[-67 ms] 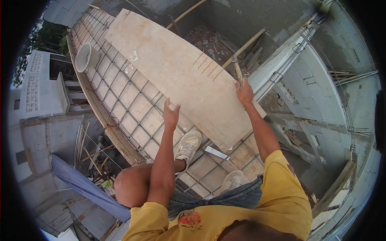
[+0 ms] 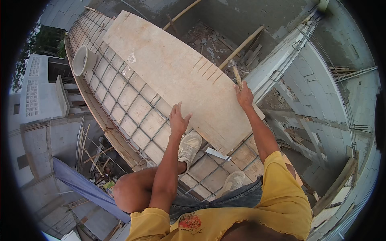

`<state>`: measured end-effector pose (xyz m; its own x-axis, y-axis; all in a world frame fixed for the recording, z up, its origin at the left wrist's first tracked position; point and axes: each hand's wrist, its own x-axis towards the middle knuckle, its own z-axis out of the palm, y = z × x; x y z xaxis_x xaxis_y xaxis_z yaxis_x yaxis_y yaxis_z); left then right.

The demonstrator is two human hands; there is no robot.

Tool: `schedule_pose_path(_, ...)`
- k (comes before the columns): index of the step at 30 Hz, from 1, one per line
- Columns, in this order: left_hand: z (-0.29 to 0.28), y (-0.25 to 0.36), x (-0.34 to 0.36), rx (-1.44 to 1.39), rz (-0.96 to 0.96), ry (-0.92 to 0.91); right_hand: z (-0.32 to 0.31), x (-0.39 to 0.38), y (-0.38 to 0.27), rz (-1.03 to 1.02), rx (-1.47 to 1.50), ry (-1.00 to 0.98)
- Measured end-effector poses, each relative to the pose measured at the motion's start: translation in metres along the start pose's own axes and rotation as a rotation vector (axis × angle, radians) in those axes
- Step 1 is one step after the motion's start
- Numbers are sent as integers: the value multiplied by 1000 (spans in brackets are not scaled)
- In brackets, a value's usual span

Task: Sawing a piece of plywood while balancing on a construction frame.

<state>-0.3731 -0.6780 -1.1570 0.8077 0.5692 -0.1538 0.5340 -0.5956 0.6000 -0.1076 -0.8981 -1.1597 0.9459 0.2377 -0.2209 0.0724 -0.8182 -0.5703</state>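
A large pale plywood sheet [image 2: 173,68] lies slanting across the rebar grid [image 2: 134,105]. My right hand [image 2: 244,96] is wrapped round the wooden handle of a hammer [image 2: 236,73], at the sheet's right edge. The hammer's metal head points away from me, past that edge. Fingers apart and holding nothing, my left hand [image 2: 179,119] hovers by the sheet's near left edge; whether it touches the board I cannot tell. Several thin dark lines mark the sheet near the hammer. A white strip [image 2: 218,154] rests on the grid near my shoes.
A white bucket [image 2: 84,60] stands on the grid at the far left, beside a wooden edge board [image 2: 94,105]. Past the platform the ground drops to rubble [image 2: 207,40]. On the right runs a block wall with rebar [image 2: 277,75] along it. A blue tarp [image 2: 86,185] hangs lower left.
My left hand has moved right, towards the sheet's edge. The hammer's head has shifted slightly left and down, still in my right hand.
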Motion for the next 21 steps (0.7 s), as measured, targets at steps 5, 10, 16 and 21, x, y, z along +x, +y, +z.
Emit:
schedule_pose_path(5,28,60,-18,329,-135,-419,5,9,26,23,-75,-23)
schedule_pose_path(10,29,66,-5,454,-110,-325,-35,-25,26,-154,-60,118)
schedule_pose_path(16,44,71,31,247,-288,-357,-45,-78,9,11,140,-213)
schedule_pose_path(21,57,69,32,229,-338,-440,-97,-93,-74,-33,536,-83)
